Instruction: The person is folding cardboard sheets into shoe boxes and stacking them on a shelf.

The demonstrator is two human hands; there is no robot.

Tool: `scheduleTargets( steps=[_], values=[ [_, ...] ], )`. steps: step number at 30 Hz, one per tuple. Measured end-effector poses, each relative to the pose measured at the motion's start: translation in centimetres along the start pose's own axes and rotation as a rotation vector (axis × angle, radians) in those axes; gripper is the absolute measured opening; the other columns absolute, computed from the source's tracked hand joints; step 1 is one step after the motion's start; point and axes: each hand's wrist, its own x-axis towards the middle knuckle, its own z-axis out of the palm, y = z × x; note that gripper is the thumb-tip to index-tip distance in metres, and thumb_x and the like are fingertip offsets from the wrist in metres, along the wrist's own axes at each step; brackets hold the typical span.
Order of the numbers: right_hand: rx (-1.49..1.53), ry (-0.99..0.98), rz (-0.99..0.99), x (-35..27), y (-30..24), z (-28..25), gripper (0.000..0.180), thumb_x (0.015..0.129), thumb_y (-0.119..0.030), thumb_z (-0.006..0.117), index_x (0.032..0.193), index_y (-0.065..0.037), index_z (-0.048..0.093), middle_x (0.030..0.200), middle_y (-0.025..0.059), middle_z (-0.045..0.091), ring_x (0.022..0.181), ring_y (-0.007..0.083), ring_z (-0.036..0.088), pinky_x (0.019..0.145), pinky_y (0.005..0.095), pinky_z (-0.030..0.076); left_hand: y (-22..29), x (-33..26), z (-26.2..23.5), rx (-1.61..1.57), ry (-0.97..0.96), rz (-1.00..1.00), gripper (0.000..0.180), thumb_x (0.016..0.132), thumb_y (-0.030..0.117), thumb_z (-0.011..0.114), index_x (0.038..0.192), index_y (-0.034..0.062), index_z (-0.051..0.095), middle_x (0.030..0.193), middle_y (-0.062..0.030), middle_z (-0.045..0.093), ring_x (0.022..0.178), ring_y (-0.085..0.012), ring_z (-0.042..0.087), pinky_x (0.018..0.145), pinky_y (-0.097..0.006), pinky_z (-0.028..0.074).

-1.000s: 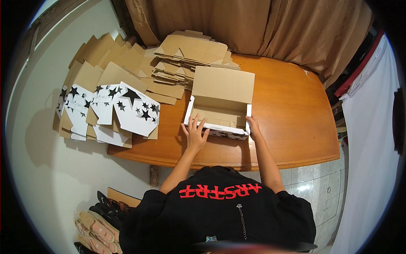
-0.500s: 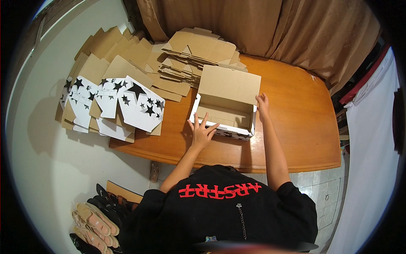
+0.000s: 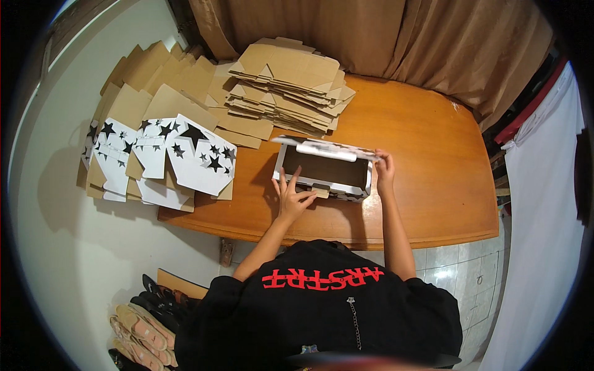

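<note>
The star-printed box (image 3: 325, 176) is lain crosswise on the wooden table (image 3: 427, 154). Its left end is pressed by the flat, spread left hand (image 3: 292, 198); the lid's right corner is pinched by the right hand (image 3: 384, 168)

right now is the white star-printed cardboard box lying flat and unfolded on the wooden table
No, the white star-printed cardboard box stands assembled with raised walls on the wooden table.

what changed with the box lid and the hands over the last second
The box lid, which stood open and upright, has swung down toward the person and is nearly closed. The right hand moved from the box's near corner up to the lid's right end and holds it. The left hand stayed at the box's front left, fingers spread. The flat cardboard stack and star-printed blanks stayed on the wooden table.
</note>
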Motion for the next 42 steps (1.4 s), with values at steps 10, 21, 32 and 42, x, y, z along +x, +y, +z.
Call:
scheduleTargets(
  steps=[10,21,32,42],
  values=[
    [-0.64,-0.093,-0.267,-6.1,-2.6,2.6,0.014,0.072,-0.007,0.064,0.086,-0.006,0.064,0.113,0.0187,0.049,0.105,0.0338,0.048,0.089,0.0399,0.04,0.5,-1.0,2.2,-0.023,0.248,-0.224,0.052,0.061,0.023,0.08,0.102,0.0094,0.053,0.132,-0.0182,0.024,0.124,-0.038,0.019,0.099,-0.054,0.017],
    [-0.923,0.041,-0.333,-7.4,-4.0,5.8,0.038,0.063,-0.022,0.076,0.096,-0.007,0.065,0.113,0.0145,0.051,0.108,0.0329,0.043,0.091,0.042,0.037,0.1,2.2,-1.2,-0.071,0.272,-0.367,0.082,0.063,0.028,0.079,0.128,0.0113,0.032,0.141,-0.0202,0.009,0.129,-0.0373,0.013,0.101,-0.053,0.015],
    [-0.939,0.068,-0.428,-7.5,-1.2,5.2,0.037,0.061,-0.026,0.079,0.091,-0.008,0.066,0.108,0.0154,0.052,0.106,0.0348,0.043,0.087,0.0434,0.041,-2.1,2.6,-0.8,-0.202,0.249,-0.304,0.064,0.064,0.02,0.08,0.114,0.008,0.043,0.139,-0.0146,0.029,0.126,-0.0332,0.028,0.101,-0.045,0.027],
    [-0.944,0.067,-0.492,-7.4,-0.6,5.1,0.036,0.062,-0.028,0.078,0.091,-0.009,0.066,0.108,0.0157,0.053,0.105,0.0361,0.042,0.089,0.0462,0.037,-2.5,2.5,0.0,-0.238,0.29,-0.33,0.055,0.062,0.023,0.081,0.105,0.0075,0.048,0.136,-0.015,0.034,0.122,-0.0341,0.034,0.097,-0.048,0.029]
  ],
)
